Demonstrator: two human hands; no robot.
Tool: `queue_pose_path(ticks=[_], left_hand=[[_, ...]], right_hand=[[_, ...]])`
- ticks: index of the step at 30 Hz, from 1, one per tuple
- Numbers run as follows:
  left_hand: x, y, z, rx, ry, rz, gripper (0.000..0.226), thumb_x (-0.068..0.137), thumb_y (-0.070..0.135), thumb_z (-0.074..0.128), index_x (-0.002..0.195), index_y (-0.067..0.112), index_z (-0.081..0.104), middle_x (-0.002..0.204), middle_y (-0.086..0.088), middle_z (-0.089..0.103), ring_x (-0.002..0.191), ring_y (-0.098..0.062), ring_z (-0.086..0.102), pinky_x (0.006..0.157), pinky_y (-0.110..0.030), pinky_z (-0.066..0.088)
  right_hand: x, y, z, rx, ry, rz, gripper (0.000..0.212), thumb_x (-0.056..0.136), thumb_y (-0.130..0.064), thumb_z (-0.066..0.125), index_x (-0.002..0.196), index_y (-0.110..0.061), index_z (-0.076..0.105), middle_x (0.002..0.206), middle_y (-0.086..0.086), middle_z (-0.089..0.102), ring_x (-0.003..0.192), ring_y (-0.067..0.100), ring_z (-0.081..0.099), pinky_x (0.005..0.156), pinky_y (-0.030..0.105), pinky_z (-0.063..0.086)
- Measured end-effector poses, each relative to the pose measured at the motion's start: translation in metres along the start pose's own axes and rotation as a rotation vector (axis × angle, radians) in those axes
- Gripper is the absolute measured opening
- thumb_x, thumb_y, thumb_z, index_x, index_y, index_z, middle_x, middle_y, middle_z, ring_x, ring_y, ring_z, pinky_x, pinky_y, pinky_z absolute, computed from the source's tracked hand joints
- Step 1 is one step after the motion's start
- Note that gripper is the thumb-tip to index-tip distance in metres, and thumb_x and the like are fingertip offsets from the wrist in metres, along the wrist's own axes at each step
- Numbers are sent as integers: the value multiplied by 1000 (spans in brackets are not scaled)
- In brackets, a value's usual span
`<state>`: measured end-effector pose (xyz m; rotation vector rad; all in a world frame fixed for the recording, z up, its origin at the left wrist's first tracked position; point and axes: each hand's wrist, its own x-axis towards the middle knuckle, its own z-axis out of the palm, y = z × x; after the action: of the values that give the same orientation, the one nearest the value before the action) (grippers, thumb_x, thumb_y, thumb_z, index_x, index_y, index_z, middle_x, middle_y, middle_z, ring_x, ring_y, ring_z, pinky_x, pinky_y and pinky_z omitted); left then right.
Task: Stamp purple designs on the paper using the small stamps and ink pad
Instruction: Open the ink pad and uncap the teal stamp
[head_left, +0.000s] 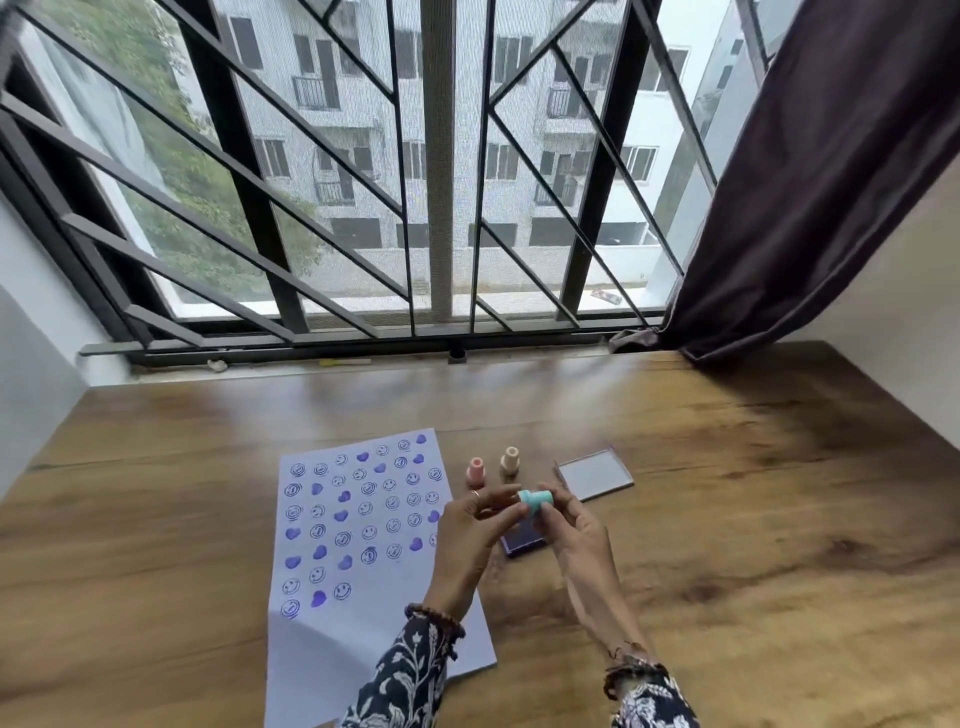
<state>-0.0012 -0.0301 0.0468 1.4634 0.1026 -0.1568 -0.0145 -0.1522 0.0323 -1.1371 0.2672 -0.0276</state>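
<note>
A white paper (332, 639) lies on the wooden table, covered with several purple smileys, hearts and spirals in rows. To its right, both hands hold a small teal stamp (535, 501) sideways in the air. My left hand (475, 525) touches its narrow end with the fingertips. My right hand (569, 525) grips its wider end. Under the hands lies the purple ink pad (522, 540), partly hidden. A pink stamp (475, 470) and a beige stamp (510, 461) stand upright behind the hands.
The ink pad's lid (595, 474) lies open-side up to the right of the beige stamp. The wooden table (753, 519) runs back to a barred window (363, 208). A dark curtain (810, 182) hangs at the right.
</note>
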Motion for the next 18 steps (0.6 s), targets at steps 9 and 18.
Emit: queue_pose_path(ticks=[9, 18], left_hand=[[4, -13, -26, 396, 84, 152, 25, 72, 1, 72, 96, 9, 70, 84, -7, 71, 73, -7, 66, 70, -13, 51], [3, -39, -36, 945, -53, 128, 45, 82, 21, 60, 126, 19, 51, 115, -9, 60, 115, -26, 48, 95, -41, 41]], right_hand=[[0, -3, 1, 433, 160, 209, 24, 96, -9, 41, 89, -4, 63, 64, 4, 62, 51, 8, 61, 49, 15, 55], [1, 6, -10, 317, 196, 222, 18, 93, -2, 45, 93, -7, 62, 75, 6, 69, 61, 8, 65, 52, 14, 56]])
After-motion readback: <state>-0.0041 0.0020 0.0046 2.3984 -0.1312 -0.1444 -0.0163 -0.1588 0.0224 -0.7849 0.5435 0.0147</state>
